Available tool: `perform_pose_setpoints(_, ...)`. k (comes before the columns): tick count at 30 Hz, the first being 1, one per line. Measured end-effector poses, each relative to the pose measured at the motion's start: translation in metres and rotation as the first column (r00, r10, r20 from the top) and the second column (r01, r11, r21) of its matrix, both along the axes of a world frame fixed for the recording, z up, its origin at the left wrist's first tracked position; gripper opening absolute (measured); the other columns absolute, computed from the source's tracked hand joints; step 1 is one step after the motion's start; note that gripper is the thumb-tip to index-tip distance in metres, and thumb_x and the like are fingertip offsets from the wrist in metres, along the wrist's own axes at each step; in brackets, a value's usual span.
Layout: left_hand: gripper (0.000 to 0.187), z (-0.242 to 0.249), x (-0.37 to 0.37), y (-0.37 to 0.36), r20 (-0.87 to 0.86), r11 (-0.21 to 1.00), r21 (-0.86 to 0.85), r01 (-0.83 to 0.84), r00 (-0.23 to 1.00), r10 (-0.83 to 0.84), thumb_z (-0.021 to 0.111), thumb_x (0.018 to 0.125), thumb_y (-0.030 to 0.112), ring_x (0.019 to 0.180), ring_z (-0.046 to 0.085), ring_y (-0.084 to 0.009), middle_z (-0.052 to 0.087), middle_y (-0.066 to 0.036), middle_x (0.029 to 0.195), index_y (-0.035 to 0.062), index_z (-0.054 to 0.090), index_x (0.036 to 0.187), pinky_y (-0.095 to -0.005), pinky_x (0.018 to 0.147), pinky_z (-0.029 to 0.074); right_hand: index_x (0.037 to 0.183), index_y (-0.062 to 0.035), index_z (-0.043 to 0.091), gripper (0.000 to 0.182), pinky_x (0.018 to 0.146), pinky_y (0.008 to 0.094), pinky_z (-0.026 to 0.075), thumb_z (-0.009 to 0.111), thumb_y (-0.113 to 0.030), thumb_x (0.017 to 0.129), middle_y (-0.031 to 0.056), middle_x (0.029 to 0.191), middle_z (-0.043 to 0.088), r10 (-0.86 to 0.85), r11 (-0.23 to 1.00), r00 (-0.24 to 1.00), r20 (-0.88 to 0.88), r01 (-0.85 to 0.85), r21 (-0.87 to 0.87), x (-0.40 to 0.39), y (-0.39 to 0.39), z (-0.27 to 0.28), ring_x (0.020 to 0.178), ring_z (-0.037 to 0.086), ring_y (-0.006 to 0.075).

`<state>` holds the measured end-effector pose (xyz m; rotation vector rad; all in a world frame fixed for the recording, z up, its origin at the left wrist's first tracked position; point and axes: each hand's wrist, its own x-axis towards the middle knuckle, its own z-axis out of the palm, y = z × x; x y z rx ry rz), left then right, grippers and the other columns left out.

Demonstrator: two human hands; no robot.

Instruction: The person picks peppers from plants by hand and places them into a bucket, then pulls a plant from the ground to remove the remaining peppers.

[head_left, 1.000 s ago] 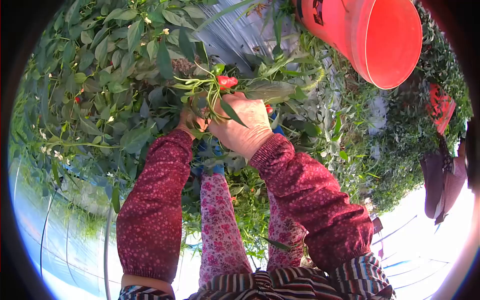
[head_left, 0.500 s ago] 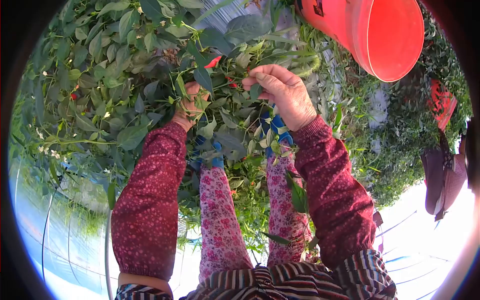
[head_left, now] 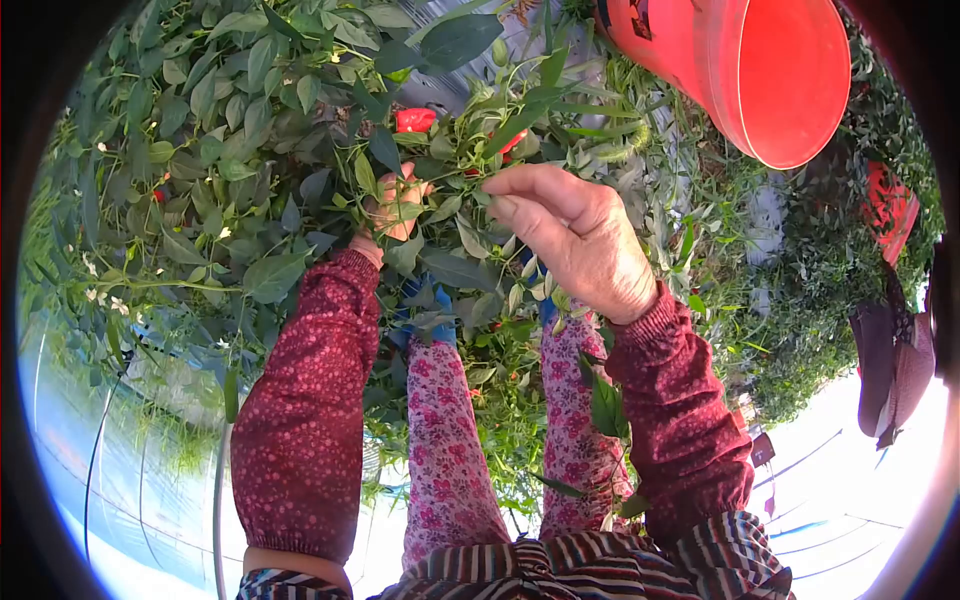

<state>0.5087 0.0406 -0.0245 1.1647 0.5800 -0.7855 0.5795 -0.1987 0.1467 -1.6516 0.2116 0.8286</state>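
Note:
My left hand point(head_left: 400, 205) is among the leaves of a pepper plant point(head_left: 285, 185), its fingers curled and partly covered by foliage. What those fingers grip is hidden. To the right, my right hand point(head_left: 580, 235) has thumb and index finger pinched together beside thin green stems; anything between the tips is too small to make out. A red pepper point(head_left: 415, 120) shows just above my left hand. Another red pepper point(head_left: 512, 141), partly behind leaves, is above my right fingertips.
A red bucket point(head_left: 790, 85) lies tipped at the upper right, its mouth facing me. Dark shoes point(head_left: 890, 375) and a red bag-like item point(head_left: 888, 210) are at the far right. Blue footwear point(head_left: 430, 315) shows among the leaves below my hands. White flowers point(head_left: 110, 300) dot the left foliage.
My right hand has moved down and a little left, closer to my left hand, its fingers drawn in. Leaves have shifted, and the red pepper above my left hand is more exposed.

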Motion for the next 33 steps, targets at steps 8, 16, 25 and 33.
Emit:
perform_pose_setpoints(8,0.035,-0.007,-0.007,-0.007,-0.051,0.989,-0.086,-0.121,0.992,0.117,0.063,0.088,0.027,0.098,0.056,-0.0169,0.059,-0.004,0.106,0.0064,0.055,0.116,-0.0320,0.086,0.046,0.105,-0.0019,0.059,0.029,0.082,0.0399,0.050,0.058,-0.015,0.080,0.0162,0.097,0.064,0.692,0.673,0.653,0.308,-0.430,-0.601,0.036,0.062,-0.085,0.090,0.062,0.0341)
perform_pose_setpoints(16,0.039,0.007,-0.018,-0.013,-0.258,0.926,-0.170,-0.336,0.922,0.287,0.067,0.085,0.024,0.098,0.057,-0.0152,0.058,-0.002,0.108,0.0085,0.053,0.119,-0.0299,0.085,0.048,0.099,-0.0037,0.061,0.031,0.070,0.0433,0.050,0.055,-0.030,0.083,0.0171,0.082,0.064,0.771,0.594,0.626,0.121,-0.637,-0.492,0.047,0.048,-0.060,0.074,0.063,0.0337)
perform_pose_setpoints(25,0.025,-0.032,-0.035,0.008,0.027,0.993,0.108,-0.053,0.998,0.050,0.063,0.087,0.022,0.102,0.052,-0.0184,0.054,-0.005,0.117,0.0075,0.054,0.105,-0.0331,0.092,0.041,0.086,-0.0039,0.065,0.027,0.061,0.0258,0.046,0.058,-0.030,0.084,-0.0002,0.066,0.058,0.355,0.935,0.912,-0.206,-0.345,0.083,0.084,0.001,-0.009,0.065,0.056,0.0075)
perform_pose_setpoints(33,0.036,0.036,0.022,0.014,0.009,0.759,0.514,0.400,0.882,-0.471,0.041,0.099,0.035,0.085,0.057,-0.0181,0.061,-0.007,0.090,0.0021,0.056,0.100,-0.0304,0.079,0.042,0.096,-0.0102,0.057,0.029,0.073,0.0297,0.046,0.055,-0.039,0.093,0.0032,0.095,0.057,-0.270,0.873,0.915,-0.298,0.364,0.325,0.046,-0.101,-0.025,0.079,0.054,0.0129)
